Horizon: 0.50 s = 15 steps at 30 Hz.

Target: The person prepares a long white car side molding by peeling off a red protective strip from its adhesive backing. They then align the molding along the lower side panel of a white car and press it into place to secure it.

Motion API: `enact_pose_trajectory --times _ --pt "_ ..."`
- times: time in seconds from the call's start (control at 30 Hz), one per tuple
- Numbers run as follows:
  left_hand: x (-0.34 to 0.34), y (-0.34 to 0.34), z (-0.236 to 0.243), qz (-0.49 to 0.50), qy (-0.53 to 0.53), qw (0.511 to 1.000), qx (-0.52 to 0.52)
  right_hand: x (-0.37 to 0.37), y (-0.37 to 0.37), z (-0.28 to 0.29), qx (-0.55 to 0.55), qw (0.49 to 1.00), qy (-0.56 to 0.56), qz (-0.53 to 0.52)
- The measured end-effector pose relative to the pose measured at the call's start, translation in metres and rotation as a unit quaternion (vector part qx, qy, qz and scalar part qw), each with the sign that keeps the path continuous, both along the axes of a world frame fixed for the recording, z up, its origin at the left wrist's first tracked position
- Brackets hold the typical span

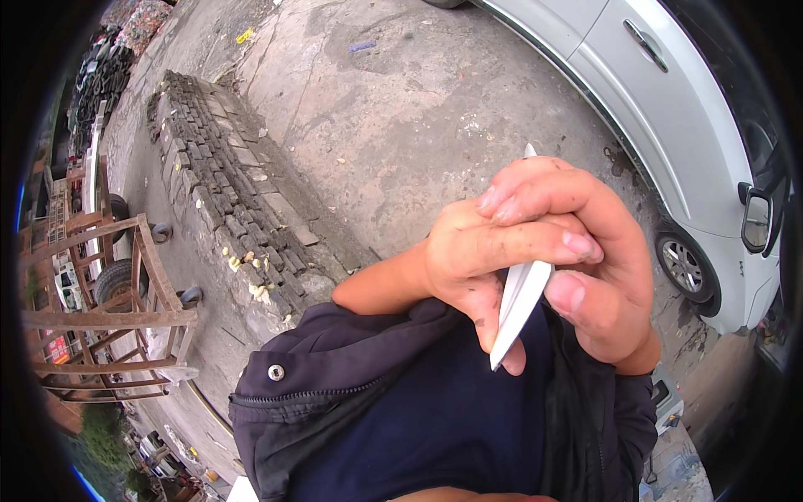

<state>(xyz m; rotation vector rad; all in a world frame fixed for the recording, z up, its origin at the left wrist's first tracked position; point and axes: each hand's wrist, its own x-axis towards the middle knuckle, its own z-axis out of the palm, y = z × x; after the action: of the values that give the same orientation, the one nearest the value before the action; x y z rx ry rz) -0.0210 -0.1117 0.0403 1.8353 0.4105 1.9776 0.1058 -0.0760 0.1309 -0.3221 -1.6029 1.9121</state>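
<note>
A narrow, pointed piece of folded white paper [523, 308] is held between my two hands in front of my chest. My left hand [462, 251] comes in from the left, its thumb and fingers closed on the paper. From the right, my right hand [615, 238] curls over it, with its fingers overlapping the left fingers and its thumb at the paper's near side. The lower tip points down toward my dark jacket [322, 360], and a small white tip shows above the knuckles. The fingers hide the paper's middle.
A light-coloured car [636, 100] stands close on the right. Stacked grey tiles [222, 180] form a long low row on the left, with pale scraps [259, 293] at its near end. Farther left is a rusty metal frame [138, 318]. Stained concrete [393, 125] lies ahead.
</note>
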Motion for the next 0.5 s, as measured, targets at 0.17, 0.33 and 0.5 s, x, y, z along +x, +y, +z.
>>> enact_pose_trajectory --times 0.17,0.33,0.5 --pt "-0.0015 0.0013 0.0011 -0.005 0.002 1.000 0.000 -0.0007 0.0034 -0.0040 0.037 0.999 0.020 0.000" --pt "0.0003 0.0002 0.0025 -0.013 -0.015 1.000 -0.012 -0.0001 0.0025 -0.0004 0.009 1.000 -0.002 0.002" --pt "-0.0039 0.0048 0.0086 -0.006 -0.001 1.000 0.013 -0.0008 0.0030 0.0036 -0.006 1.000 -0.019 0.006"
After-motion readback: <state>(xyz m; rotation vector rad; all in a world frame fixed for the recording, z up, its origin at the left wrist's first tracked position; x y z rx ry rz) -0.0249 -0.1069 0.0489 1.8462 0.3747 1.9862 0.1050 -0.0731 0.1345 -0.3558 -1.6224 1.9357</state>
